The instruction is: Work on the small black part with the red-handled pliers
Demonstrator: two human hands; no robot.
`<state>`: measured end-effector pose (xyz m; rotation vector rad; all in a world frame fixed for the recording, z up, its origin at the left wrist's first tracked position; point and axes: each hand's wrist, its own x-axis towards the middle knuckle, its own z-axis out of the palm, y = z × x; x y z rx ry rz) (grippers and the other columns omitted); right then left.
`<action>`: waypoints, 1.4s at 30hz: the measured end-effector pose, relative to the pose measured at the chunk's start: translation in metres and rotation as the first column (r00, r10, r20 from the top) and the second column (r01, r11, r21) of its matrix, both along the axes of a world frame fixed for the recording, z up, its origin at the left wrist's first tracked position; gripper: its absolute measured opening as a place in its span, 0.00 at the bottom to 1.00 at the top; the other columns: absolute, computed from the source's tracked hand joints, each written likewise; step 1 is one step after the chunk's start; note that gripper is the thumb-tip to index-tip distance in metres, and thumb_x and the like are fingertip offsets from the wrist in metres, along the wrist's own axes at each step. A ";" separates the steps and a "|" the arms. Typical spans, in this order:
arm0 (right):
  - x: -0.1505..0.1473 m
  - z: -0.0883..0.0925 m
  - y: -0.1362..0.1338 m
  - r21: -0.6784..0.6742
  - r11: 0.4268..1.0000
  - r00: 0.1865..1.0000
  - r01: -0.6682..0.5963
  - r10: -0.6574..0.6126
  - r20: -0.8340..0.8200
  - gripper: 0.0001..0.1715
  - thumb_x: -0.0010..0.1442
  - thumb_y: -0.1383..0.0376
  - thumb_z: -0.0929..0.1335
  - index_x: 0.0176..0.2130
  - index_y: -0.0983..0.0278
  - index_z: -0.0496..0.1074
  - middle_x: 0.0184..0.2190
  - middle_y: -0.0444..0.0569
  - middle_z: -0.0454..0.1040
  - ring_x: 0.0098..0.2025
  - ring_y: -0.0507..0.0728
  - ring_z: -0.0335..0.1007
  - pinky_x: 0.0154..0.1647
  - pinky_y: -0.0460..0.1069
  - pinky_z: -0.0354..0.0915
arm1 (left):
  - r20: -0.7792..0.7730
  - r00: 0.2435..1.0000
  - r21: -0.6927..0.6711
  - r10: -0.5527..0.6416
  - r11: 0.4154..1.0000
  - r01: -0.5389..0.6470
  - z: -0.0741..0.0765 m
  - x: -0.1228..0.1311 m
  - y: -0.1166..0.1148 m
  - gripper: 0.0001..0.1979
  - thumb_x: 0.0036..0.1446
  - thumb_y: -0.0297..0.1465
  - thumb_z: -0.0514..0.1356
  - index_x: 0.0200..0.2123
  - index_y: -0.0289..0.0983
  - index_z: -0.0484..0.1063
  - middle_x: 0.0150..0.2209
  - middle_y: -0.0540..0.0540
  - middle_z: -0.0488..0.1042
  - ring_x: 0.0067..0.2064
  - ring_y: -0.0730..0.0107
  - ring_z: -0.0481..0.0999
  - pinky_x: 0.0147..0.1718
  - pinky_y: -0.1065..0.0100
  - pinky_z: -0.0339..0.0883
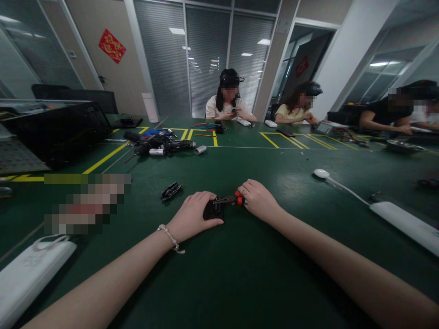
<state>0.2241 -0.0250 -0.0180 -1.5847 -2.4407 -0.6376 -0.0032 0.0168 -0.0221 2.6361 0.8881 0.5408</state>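
Observation:
My left hand (194,214) is closed around the side of a small black part (213,211) on the green table, fingers at its far edge and thumb along its near edge. My right hand (259,198) grips long-nose pliers (226,200) by their red and black handles. The pliers point left, and their metal jaws reach over the top of the black part. Whether the jaws pinch anything is too small to tell. Just left of my left hand lies another black plastic piece (171,191), apart from it.
Tools and cables lie in a pile (157,142) at the back left, near a large black case (58,132). White power banks rest at left (37,269) and right (404,221), the right one cabled to a white mouse-like object (321,173). Several people (229,98) sit across the table.

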 end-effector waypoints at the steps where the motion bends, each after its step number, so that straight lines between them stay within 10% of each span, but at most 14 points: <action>1: 0.000 0.000 0.000 0.000 1.000 1.000 0.000 0.000 -0.003 0.14 0.47 0.72 0.63 0.37 0.70 0.67 0.33 0.53 0.67 0.36 0.57 0.58 0.40 0.51 0.55 | 0.000 1.000 0.001 0.001 1.000 -0.001 0.000 0.000 0.000 0.28 0.45 0.49 0.58 0.46 0.40 0.60 0.46 0.46 0.65 0.48 0.58 0.64 0.46 0.59 0.57; 42: 0.000 0.002 -0.001 -0.019 0.999 0.999 0.035 -0.035 0.027 0.15 0.48 0.70 0.64 0.39 0.68 0.66 0.34 0.52 0.67 0.35 0.57 0.57 0.34 0.49 0.53 | -0.014 1.000 -0.034 0.006 0.999 -0.007 0.002 -0.001 -0.001 0.29 0.45 0.50 0.57 0.47 0.41 0.60 0.47 0.46 0.65 0.48 0.57 0.64 0.46 0.57 0.57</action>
